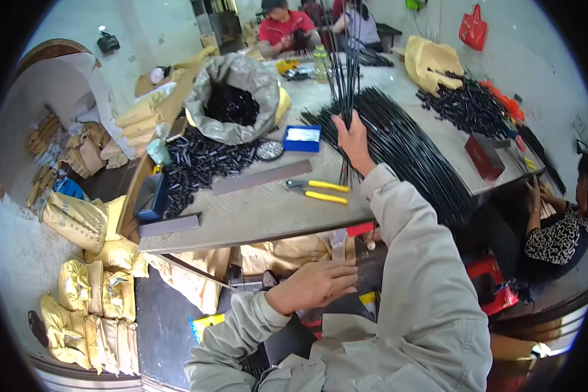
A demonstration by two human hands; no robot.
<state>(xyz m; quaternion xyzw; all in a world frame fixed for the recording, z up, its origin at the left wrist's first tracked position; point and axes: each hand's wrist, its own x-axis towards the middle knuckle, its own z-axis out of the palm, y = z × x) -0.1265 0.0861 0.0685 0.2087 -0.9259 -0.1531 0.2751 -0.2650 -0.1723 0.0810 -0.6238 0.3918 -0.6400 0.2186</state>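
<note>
My right hand [354, 140] is closed around a bundle of thin black rods [345, 78], held upright over the table. Beside it, a large heap of similar black rods [411, 147] lies spread across the tabletop. My left hand [317, 286] is below the table's front edge, palm hidden, its fingers stretched out and apparently holding nothing. Diagonal-cutter-like pliers [326, 196] with yellow handles rest on the table just left of the rods' lower ends. Behind the pliers stand a small blue box [302, 145] and a round, silvery tin [270, 151].
Short black tubes [202, 163] are piled at the table's left, below a grey sack [268, 98] of dark pieces. More black pieces [457, 108] spill from a yellow sack [424, 59]. Flat bars [261, 178] lie in front. Several people [287, 29] sit around the table; one person [555, 222] is at right.
</note>
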